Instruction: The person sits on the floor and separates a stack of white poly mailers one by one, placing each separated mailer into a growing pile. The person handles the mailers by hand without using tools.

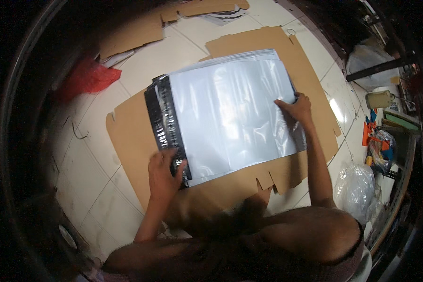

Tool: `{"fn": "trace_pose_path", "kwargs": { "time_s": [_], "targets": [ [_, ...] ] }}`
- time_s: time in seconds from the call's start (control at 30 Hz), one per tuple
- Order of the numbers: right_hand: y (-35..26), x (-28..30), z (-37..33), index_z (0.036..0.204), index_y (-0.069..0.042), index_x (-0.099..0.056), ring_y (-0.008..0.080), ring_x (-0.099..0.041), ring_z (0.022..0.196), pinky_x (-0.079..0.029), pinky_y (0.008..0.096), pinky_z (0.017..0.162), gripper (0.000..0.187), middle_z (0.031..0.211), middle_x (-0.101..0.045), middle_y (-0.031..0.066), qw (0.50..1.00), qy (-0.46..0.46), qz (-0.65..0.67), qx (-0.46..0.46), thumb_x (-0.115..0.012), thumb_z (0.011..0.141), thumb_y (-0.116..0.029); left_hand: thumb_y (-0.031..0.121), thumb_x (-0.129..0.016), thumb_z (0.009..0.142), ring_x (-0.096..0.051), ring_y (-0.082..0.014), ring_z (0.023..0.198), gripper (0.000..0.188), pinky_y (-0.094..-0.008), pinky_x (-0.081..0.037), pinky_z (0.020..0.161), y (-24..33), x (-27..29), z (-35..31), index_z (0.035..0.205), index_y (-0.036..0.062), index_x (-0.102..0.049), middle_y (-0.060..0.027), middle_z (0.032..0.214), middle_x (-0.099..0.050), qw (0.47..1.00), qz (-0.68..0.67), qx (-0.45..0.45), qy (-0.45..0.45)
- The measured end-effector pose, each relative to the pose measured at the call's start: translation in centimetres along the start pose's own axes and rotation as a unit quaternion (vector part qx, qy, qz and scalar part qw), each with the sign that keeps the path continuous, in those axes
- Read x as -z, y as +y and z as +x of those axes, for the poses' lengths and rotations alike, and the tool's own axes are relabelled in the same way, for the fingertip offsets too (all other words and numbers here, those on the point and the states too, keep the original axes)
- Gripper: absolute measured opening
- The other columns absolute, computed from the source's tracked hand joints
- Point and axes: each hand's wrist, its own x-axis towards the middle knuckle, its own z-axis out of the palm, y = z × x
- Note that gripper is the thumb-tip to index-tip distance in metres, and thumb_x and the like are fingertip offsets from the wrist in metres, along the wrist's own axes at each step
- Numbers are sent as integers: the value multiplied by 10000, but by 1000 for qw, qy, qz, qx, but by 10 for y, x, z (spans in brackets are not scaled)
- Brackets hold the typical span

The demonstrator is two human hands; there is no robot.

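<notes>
A stack of silvery-white plastic mailing bags (pixel 232 115) lies flat in front of me, with a black strip (pixel 163 117) along its left side. At the near left corner, my left hand (pixel 163 173) grips the black edge with its fingers curled over it. On the opposite side, my right hand (pixel 298 109) pinches the right edge, thumb on top and fingers partly hidden at the rim. Beneath the stack is a flattened brown cardboard sheet (pixel 131 127). The bags' edges are slightly uneven at the far side.
Red plastic (pixel 91 80) and more cardboard (pixel 134 37) lie on the tiled floor (pixel 96 155) at the far left. To the right are a clear plastic bag (pixel 356 190), a beige container (pixel 379 99) and a crowded shelf edge (pixel 394 207). My bent knees border the near side.
</notes>
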Motion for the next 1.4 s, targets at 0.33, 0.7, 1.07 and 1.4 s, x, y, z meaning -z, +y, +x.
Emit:
{"fn": "trace_pose_path", "kwargs": {
  "time_s": [0.33, 0.7, 1.07, 1.4],
  "targets": [
    [-5, 6, 34, 1214, 79, -606, 282, -705, 953, -570, 384, 823, 755, 1113, -678, 254, 994, -82, 67, 23, -861, 686, -396, 274, -805, 814, -681, -178, 832, 394, -325, -544, 762, -41, -26, 93, 1065, -2, -677, -90, 929, -704, 874, -380, 291, -79],
    [-5, 18, 50, 1227, 57, -617, 287, -692, 922, -540, 382, 862, 686, 1103, -688, 201, 955, -200, 219, -1, -862, 702, -311, 209, -729, 860, -687, -212, 904, 365, -364, -573, 821, -18, -19, 83, 1156, 25, -622, -111, 1018, -695, 770, -535, 322, -132],
    [-328, 26, 17, 960, -4, -749, 283, -704, 739, -557, 417, 744, 455, 814, -725, 179, 735, -286, -290, 543, -854, 658, -328, 589, -516, 957, -583, -186, 856, 637, -306, -469, 762, 143, -65, -66, 1197, 1, -561, -106, 993, -656, 520, -665, 212, -492],
    [-315, -107, -58, 1251, -169, -640, 286, -458, 1294, -292, 521, 1110, 525, 1313, -564, 115, 693, 50, -137, 706, -778, 749, -235, 596, -530, 931, -499, -305, 1253, 836, -390, -368, 1070, 84, 53, 13, 1358, -116, -425, -248, 1231, -606, 472, -565, -21, -676]
  ]
}}
